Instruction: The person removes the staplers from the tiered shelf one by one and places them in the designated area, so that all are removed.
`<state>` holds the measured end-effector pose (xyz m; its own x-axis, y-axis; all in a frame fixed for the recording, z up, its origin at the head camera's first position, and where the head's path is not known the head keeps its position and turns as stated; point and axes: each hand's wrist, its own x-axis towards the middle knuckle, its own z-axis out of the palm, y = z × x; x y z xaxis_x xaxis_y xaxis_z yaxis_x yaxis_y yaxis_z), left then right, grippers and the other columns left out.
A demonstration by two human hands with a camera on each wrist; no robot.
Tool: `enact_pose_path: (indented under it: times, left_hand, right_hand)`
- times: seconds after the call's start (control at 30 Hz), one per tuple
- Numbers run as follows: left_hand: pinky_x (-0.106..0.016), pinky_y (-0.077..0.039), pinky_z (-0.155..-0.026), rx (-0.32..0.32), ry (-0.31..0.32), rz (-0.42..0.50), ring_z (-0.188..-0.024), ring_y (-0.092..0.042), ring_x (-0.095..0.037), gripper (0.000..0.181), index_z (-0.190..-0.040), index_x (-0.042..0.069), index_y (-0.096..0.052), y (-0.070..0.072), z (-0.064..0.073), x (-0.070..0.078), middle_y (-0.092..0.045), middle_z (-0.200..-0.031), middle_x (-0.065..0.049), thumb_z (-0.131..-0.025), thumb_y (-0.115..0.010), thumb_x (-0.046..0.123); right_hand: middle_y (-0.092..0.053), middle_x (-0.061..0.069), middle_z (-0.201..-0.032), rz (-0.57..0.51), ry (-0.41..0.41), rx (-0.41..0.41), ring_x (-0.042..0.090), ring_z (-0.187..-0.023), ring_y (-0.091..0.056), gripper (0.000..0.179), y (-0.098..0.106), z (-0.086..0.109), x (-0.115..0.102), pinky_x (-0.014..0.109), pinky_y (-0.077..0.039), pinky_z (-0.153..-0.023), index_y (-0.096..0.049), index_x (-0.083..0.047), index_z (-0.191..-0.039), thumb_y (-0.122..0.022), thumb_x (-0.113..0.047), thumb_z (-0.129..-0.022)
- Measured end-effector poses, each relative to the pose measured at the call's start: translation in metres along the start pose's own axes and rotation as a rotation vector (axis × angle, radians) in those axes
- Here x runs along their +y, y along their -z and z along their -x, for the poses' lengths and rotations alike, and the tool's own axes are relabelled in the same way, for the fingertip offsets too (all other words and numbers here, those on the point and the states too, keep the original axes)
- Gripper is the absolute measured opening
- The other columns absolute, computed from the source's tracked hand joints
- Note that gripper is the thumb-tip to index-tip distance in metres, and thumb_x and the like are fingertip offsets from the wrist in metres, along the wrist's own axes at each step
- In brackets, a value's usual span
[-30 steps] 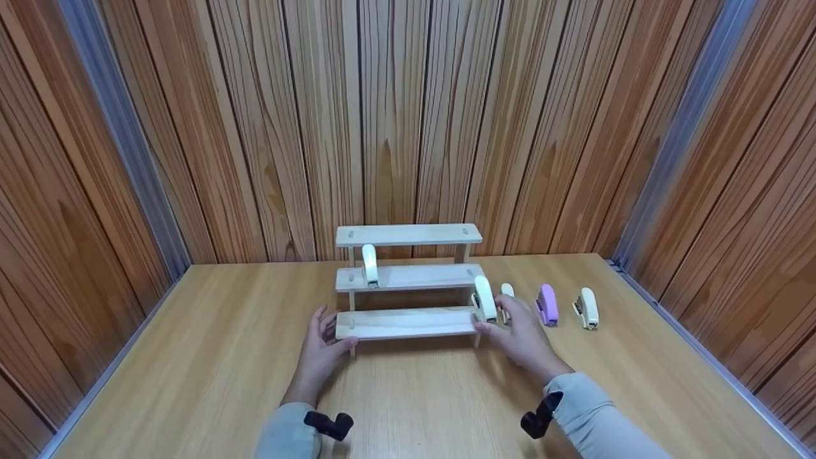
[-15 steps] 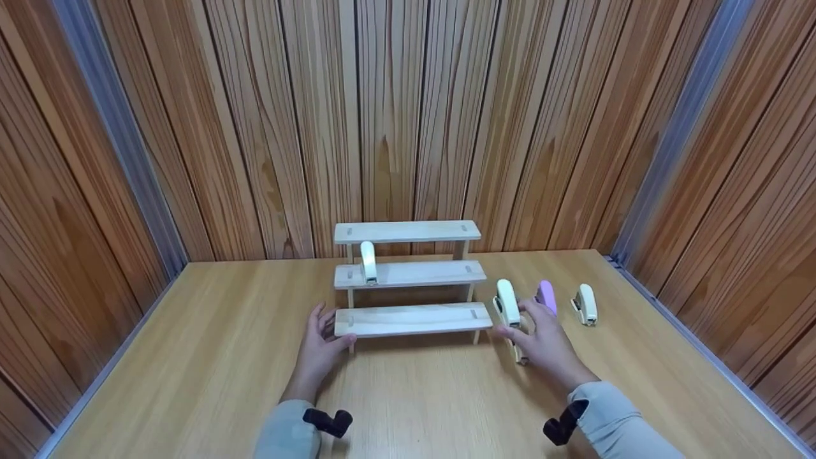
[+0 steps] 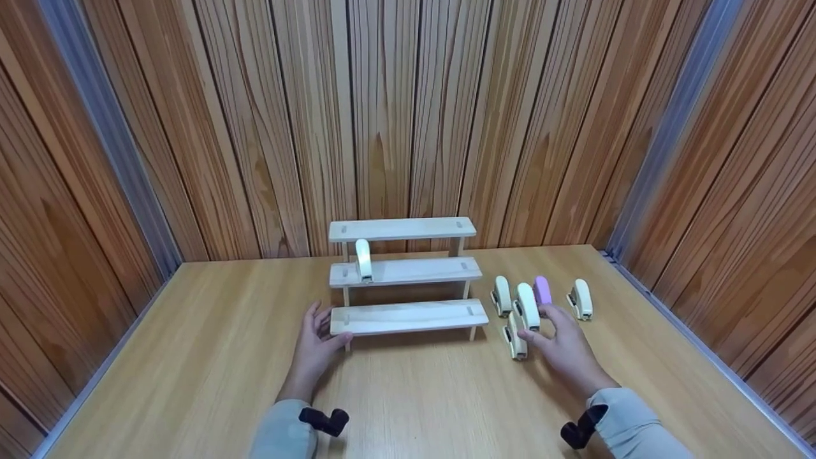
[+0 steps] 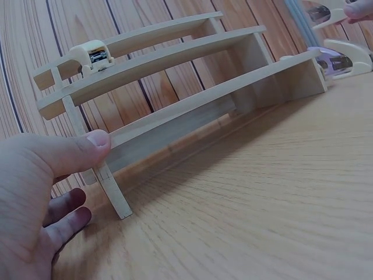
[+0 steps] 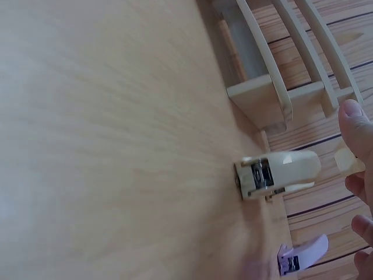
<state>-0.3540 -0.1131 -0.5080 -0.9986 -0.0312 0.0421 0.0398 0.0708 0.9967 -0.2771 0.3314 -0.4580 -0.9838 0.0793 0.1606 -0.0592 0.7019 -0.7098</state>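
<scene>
A three-tier wooden display shelf (image 3: 408, 319) stands on the table. My left hand (image 3: 317, 341) grips the left end of its lowest tier; in the left wrist view the thumb (image 4: 96, 143) lies against the board. One white stapler (image 3: 364, 260) stands on the middle tier, near its left end. To the right of the shelf, my right hand (image 3: 567, 344) holds a pale stapler (image 3: 527, 307) above the table. Just below it stands a cream stapler (image 3: 514, 341), also seen large in the right wrist view. In that view the held stapler (image 5: 348, 158) is mostly cut off by my fingers.
Behind the held stapler are another white stapler (image 3: 502, 295) and a purple stapler (image 3: 542, 290), partly hidden. A white stapler (image 3: 581, 299) stands farther right. Wood-panelled walls (image 3: 382, 127) enclose the table (image 3: 210, 357) at the back and sides.
My right hand has moved the held stapler rightward, away from the shelf's lowest tier and over the table. My left hand stays on the shelf. The head view has shifted slightly.
</scene>
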Motion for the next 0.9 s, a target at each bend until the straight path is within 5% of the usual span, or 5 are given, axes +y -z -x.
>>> enact_pose_path:
  times: [0.23,0.9]
  left_hand:
    - [-0.050,-0.029,-0.121,0.009,0.009,-0.001,-0.147,-0.033,-0.034,0.100,-0.161,0.011,-0.013,0.000,-0.001,0.001,-0.036,-0.161,-0.015,-0.087,-0.079,0.006]
    - [-0.050,-0.027,-0.122,-0.024,0.007,0.026,-0.149,-0.030,-0.034,0.100,-0.162,0.012,-0.009,0.003,-0.001,0.001,-0.033,-0.162,-0.015,-0.088,-0.077,0.004]
  right_hand:
    - [-0.028,0.025,-0.160,0.026,-0.012,-0.002,0.048,-0.148,-0.022,0.076,0.007,0.005,0.012,0.071,-0.020,-0.115,-0.043,-0.006,-0.147,-0.068,-0.053,-0.092]
    - [-0.035,0.022,-0.157,-0.056,-0.105,-0.051,0.049,-0.146,-0.023,0.057,0.013,0.016,0.041,0.077,-0.015,-0.112,-0.053,-0.014,-0.138,-0.071,-0.045,-0.093]
